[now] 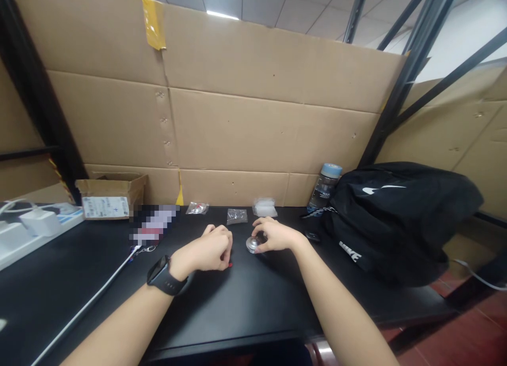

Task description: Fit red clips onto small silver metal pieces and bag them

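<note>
My left hand, with a dark watch on its wrist, hovers over the black tabletop with its fingers curled closed. Just below its fingertips a tiny red bit peeks out; the rest of what the fingers hold, if anything, is hidden. My right hand grips a round, shiny silver metal piece between thumb and fingers, at or just above the table. Behind the hands lie a small clear bag with dark contents, a bag with whitish and red contents and a white plastic packet.
A black backpack and a blue-capped bottle stand on the right. To the left are an open cardboard box, a power strip, a white cable and a blurred-out item. A cardboard wall closes off the back.
</note>
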A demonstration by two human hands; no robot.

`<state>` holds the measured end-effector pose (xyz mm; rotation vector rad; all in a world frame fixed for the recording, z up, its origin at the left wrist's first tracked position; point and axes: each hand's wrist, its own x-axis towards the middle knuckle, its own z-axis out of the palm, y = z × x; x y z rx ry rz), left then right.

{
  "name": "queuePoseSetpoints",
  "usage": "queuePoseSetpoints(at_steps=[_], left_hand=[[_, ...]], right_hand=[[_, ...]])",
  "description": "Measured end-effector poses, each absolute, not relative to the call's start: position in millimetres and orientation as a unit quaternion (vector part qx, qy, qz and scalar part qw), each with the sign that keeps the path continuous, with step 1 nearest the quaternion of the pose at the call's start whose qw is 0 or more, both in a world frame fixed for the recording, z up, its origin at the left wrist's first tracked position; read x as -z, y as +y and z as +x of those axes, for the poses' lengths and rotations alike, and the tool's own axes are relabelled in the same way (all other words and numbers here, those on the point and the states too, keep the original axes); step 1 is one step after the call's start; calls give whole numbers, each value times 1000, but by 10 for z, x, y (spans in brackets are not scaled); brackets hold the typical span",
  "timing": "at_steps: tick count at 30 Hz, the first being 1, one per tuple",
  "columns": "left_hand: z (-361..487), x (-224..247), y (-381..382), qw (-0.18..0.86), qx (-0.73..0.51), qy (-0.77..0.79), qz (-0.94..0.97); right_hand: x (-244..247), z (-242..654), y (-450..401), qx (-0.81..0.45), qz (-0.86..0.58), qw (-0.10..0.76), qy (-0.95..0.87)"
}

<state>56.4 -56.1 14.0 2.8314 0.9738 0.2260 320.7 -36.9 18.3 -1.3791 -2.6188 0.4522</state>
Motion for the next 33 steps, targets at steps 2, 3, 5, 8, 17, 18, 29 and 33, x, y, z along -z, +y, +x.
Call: queuePoseSetpoints(at_steps=[2, 3, 5, 8, 17, 18, 29, 33], left_hand=[[574, -150, -582, 70, -74, 311, 945], [577, -153, -589, 72, -73, 305, 947], [582, -149, -597, 74, -78, 298, 948], [589, -124, -596, 78, -92, 296, 948], [586, -26, -471, 65, -180, 335, 923], [590, -16, -451, 64, -189, 344, 918], [591, -132, -387, 61, -283, 395, 872], [593, -179, -415, 37, -315, 397, 862]], right_hand=[[-191, 3213, -371, -153, -457, 75, -873], [-194, 3214, -372, -153, -456, 75, -873], [-199, 3214, -377, -152, -457, 78, -873], [-202, 3213, -385, -158, -458, 85, -871], [-122, 3244, -323, -163, -439, 103, -878], [-111, 3243, -314, -159, -438, 105, -879], [-158, 3211, -340, -157, -422, 180, -874], [-196, 3173, -357, -164, -422, 263, -852]])
